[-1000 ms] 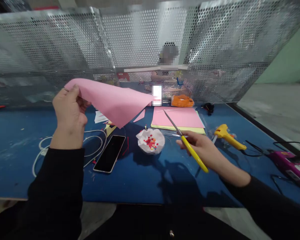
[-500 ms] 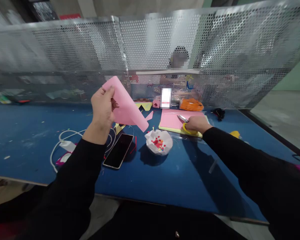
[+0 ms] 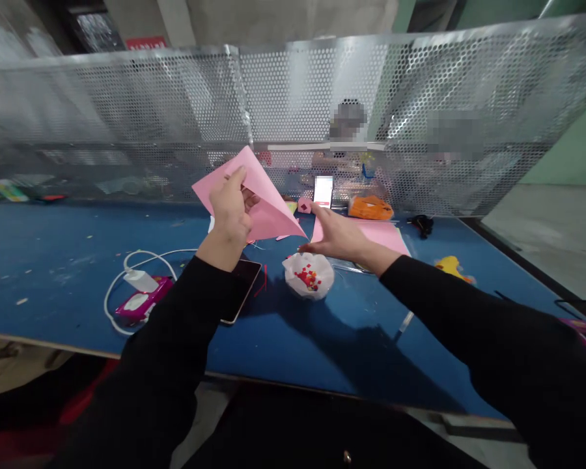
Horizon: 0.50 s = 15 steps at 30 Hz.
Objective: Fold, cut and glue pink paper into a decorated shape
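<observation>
At centre frame, the left grip (image 3: 232,207) is closed on a folded pink paper sheet (image 3: 273,212), pinching its upper edge between thumb and fingers; the sheet hangs in the air above the blue surface (image 3: 53,260), tilted, with its pointed lower corner aimed right. The right grip (image 3: 339,238) is open and holds nothing, its fingers spread; it sits just right of that corner, with the thumb close under the point, and I cannot tell whether they touch.

Just below the right grip stands a crumpled white paper bowl (image 3: 308,277) holding small red and coloured scraps. A stack of pink paper (image 3: 390,236) lies flat behind the right wrist; a dark smartphone (image 3: 244,283) lies lower left of the bowl, partly hidden by the left sleeve. Further left, a white cable (image 3: 127,259) loops around a pink device (image 3: 139,301). At right lies a yellow glue gun (image 3: 450,267); an orange bag (image 3: 370,208) sits near the back edge. A perforated metal screen (image 3: 127,117) spans the top of the frame.
</observation>
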### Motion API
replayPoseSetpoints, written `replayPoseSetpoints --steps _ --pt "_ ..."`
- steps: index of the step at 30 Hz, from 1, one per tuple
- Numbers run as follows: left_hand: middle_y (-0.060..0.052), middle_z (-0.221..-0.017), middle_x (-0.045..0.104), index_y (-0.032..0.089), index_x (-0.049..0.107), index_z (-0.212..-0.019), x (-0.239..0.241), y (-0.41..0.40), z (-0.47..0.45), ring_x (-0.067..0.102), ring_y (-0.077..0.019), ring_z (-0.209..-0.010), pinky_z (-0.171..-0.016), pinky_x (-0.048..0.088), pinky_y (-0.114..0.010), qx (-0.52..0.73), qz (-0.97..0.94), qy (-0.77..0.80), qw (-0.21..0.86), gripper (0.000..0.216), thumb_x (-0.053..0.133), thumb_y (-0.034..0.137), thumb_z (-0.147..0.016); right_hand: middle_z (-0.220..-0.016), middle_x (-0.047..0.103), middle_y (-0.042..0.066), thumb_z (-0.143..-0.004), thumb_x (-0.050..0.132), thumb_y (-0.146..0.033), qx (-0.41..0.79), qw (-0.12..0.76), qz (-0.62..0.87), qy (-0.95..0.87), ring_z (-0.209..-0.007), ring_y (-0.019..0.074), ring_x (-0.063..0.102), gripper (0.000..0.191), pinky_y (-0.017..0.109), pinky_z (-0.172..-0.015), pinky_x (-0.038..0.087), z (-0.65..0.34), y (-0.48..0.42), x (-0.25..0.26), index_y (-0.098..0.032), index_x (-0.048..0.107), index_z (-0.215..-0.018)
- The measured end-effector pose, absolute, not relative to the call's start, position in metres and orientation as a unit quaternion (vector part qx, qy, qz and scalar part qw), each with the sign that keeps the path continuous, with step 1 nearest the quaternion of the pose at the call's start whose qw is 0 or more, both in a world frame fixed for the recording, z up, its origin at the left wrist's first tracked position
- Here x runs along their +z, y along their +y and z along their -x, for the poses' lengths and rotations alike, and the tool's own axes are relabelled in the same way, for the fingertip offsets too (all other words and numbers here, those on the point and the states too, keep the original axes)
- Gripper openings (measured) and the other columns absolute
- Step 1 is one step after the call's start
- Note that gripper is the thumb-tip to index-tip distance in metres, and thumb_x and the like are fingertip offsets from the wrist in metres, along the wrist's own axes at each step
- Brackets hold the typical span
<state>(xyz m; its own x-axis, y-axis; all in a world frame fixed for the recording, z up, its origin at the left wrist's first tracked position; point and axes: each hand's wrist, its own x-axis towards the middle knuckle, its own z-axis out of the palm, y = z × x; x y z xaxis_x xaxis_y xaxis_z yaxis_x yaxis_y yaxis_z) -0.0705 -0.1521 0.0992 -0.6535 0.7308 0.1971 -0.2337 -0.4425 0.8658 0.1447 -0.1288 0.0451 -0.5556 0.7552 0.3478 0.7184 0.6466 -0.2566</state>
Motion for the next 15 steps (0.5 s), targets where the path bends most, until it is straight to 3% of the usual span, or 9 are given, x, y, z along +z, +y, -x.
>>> replayPoseSetpoints --steps 2,4,5,9,12,15 --pt "0.006 -0.064 0.054 0.020 0.055 -0.078 0.099 -0.149 0.065 0.054 -0.0064 -0.051 -0.056 0.051 -0.020 0.809 -0.271 0.421 0.308 0.016 0.068 0.026 -0.085 -0.135 0.065 0.016 -0.083 0.070 -0.055 0.035 0.242 0.411 -0.878 -0.110 0.0322 0.066 0.084 0.036 -0.079 0.051 -0.124 -0.139 0.045 -0.020 0.039 -0.153" --pt "0.005 -0.064 0.056 0.019 0.056 -0.079 0.099 -0.147 0.064 0.058 -0.0072 -0.053 -0.057 0.052 -0.020 0.808 -0.267 0.422 0.312 0.016 0.068 0.026 -0.087 -0.120 0.073 0.014 -0.099 0.047 -0.043 0.030 0.261 0.434 -0.862 -0.099 0.0305 0.069 0.050 0.036 -0.075 0.049 -0.111 -0.139 0.046 -0.022 0.051 -0.144" --pt "0.004 -0.065 0.059 0.018 0.057 -0.079 0.099 -0.146 0.065 0.061 -0.0088 -0.055 -0.057 0.053 -0.020 0.801 -0.273 0.428 0.316 0.018 0.070 0.028 -0.087 -0.112 0.075 0.014 -0.102 0.039 -0.036 0.029 0.271 0.451 -0.850 -0.096 0.0300 0.069 0.043 0.036 -0.075 0.048 -0.109 -0.137 0.049 -0.022 0.057 -0.138" --pt "-0.005 -0.068 0.069 0.017 0.060 -0.073 0.096 -0.142 0.082 0.070 -0.0153 -0.061 -0.056 0.054 -0.023 0.730 -0.361 0.482 0.324 0.033 0.072 0.044 -0.087 -0.100 0.075 0.015 -0.097 0.042 -0.023 0.030 0.321 0.501 -0.803 -0.095 0.0313 0.068 0.032 0.036 -0.076 0.045 -0.120 -0.116 0.071 -0.018 0.072 -0.106" --pt "-0.009 -0.072 0.073 0.017 0.056 -0.068 0.090 -0.133 0.100 0.071 -0.0150 -0.063 -0.058 0.056 -0.024 0.686 -0.411 0.528 0.285 0.039 0.059 0.045 -0.096 -0.092 0.074 0.012 -0.091 0.048 -0.017 0.044 0.375 0.523 -0.764 -0.094 0.0283 0.067 0.024 0.035 -0.077 0.045 -0.145 -0.100 0.090 -0.018 0.072 -0.090" --pt "-0.009 -0.076 0.074 0.019 0.052 -0.069 0.082 -0.119 0.120 0.072 -0.0142 -0.066 -0.061 0.056 -0.024 0.656 -0.432 0.579 0.216 0.039 0.047 0.042 -0.101 -0.073 0.068 0.010 -0.089 0.043 -0.012 0.083 0.446 0.541 -0.708 -0.076 0.0208 0.068 0.026 0.032 -0.070 0.045 -0.175 -0.087 0.104 -0.013 0.068 -0.082"
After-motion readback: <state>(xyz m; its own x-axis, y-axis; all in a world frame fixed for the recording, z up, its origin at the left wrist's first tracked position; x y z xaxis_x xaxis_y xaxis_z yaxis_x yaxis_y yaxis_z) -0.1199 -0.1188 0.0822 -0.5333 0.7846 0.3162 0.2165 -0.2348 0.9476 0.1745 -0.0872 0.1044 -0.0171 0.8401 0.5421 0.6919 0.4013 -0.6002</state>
